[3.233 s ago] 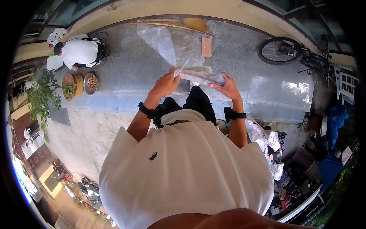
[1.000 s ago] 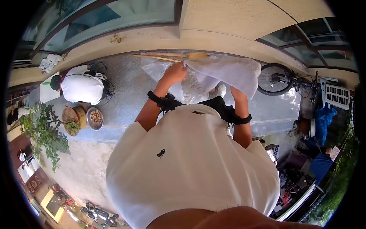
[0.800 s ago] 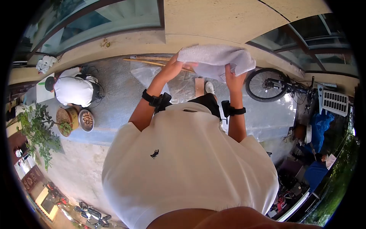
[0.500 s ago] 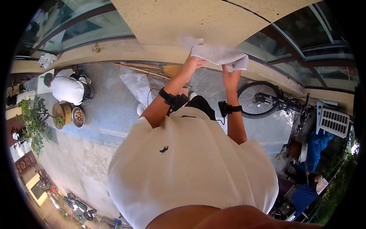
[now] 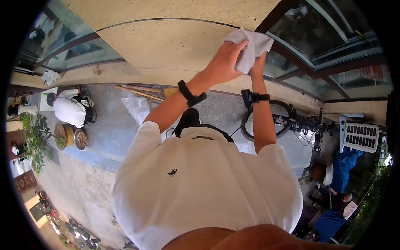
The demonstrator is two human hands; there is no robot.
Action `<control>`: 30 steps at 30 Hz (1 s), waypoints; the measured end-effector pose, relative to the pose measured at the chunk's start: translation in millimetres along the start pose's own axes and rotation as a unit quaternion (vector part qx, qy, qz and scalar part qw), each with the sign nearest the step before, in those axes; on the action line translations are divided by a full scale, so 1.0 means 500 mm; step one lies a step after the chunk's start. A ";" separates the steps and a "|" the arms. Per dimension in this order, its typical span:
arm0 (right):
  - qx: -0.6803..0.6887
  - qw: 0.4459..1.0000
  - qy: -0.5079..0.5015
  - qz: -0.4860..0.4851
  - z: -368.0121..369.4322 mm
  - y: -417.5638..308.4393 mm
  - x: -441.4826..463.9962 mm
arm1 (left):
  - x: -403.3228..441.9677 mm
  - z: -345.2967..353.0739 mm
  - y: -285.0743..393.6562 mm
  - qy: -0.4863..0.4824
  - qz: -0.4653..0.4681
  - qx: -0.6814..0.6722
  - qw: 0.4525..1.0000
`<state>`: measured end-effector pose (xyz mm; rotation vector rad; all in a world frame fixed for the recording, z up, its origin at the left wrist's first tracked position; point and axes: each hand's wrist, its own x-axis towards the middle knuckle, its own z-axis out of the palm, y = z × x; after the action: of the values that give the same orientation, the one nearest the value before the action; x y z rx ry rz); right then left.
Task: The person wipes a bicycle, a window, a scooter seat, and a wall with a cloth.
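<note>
A pale grey-white cloth (image 5: 255, 43), folded and bunched, is held up in front of the beige wall where it meets the brown window frame. My left hand (image 5: 227, 60) grips its left side, with the thumb lying over the front. Below its right corner, my right hand (image 5: 258, 64) holds the cloth from beneath, its fingers mostly hidden behind it. Whether the cloth touches the wall or the frame, I cannot tell. Both of my wrists wear black straps with small devices.
A bicycle (image 5: 271, 121) leans below the window on the right. A broom (image 5: 168, 92) and a plastic sheet (image 5: 136, 109) lie by the wall base. At left, a person in white (image 5: 71, 109) crouches near a metal bowl (image 5: 81, 139) and a plant (image 5: 36, 137). Another person sits at lower right.
Both hands and the cloth have moved up and to the right, toward the window frame. The cloth was spread wider and is now bunched. My left hand has come over its front.
</note>
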<state>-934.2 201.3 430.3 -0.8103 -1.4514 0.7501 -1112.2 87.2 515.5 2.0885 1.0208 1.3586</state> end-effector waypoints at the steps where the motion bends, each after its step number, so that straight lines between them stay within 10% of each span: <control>1: -0.011 0.999 0.026 -0.032 0.020 -0.033 0.040 | 0.029 -0.009 -0.005 0.040 0.043 0.066 0.996; 6: -0.082 0.995 0.053 -0.002 0.078 -0.088 0.111 | 0.097 -0.016 -0.086 0.124 0.125 0.263 0.948; 8: -0.087 0.991 0.036 -0.097 0.079 -0.025 0.117 | 0.076 -0.005 -0.126 0.021 0.080 0.345 0.935; 15: -0.147 0.985 0.065 -0.070 0.071 0.003 0.018 | -0.040 0.033 -0.234 -0.056 -0.020 0.344 0.937; 20: -0.091 0.994 0.058 -0.004 0.057 -0.048 -0.015 | -0.005 0.000 -0.184 0.139 0.039 0.398 0.906; 25: -0.012 0.997 0.037 0.070 0.067 -0.066 -0.061 | 0.002 0.061 -0.180 0.042 -0.042 0.346 0.936; 30: -0.137 0.990 0.017 -0.039 0.095 -0.091 -0.079 | 0.016 0.066 -0.172 0.077 0.007 0.316 0.946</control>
<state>-983.5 144.4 445.3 -0.9639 -1.5661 0.4798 -1109.4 148.4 446.2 2.4518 1.6887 1.3330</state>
